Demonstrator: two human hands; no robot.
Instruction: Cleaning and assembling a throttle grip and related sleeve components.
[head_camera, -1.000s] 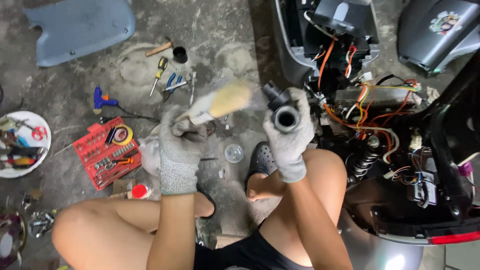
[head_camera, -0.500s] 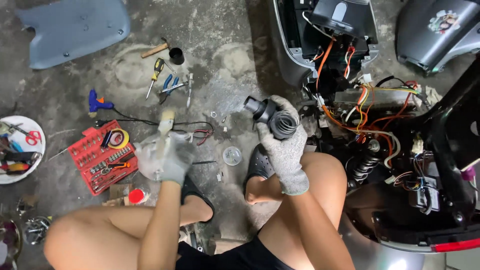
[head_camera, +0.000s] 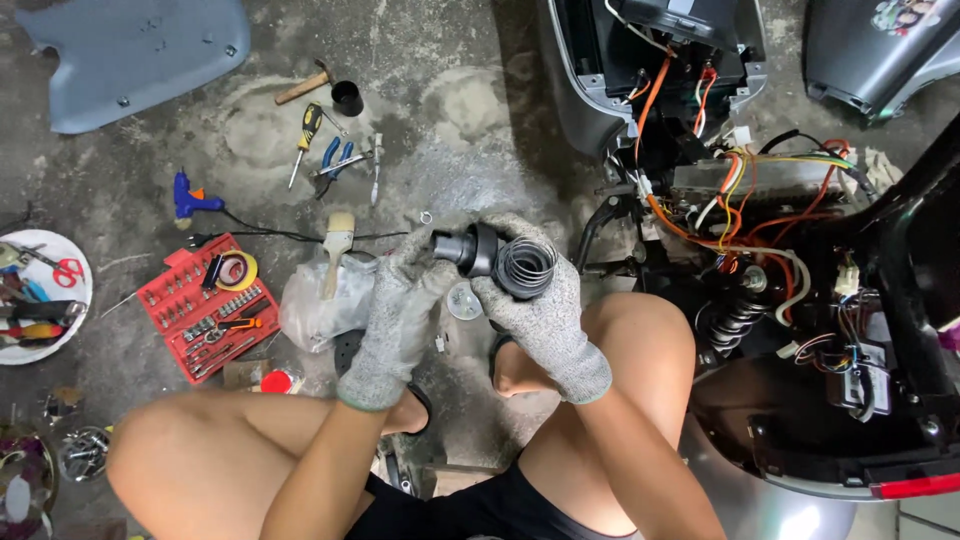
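Right hand (head_camera: 545, 315), gloved, closed round black ribbed rubber boot (head_camera: 500, 262), held above knees. Left hand (head_camera: 405, 310) pinches boot's narrow end. Judged risk: fabric gloves slip on rubber, boot drops to gritty concrete floor (head_camera: 470, 120), picks up dirt. Paintbrush (head_camera: 337, 248) lies on plastic bag (head_camera: 320, 300) nearby.

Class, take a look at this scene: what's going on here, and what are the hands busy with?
A person squats on a concrete floor beside an opened-up scooter with loose wires showing. Both gloved hands hold one black ribbed rubber part: the right hand cups it from below, the left hand grips its narrow end. A paintbrush lies on a plastic bag, near a red socket set.
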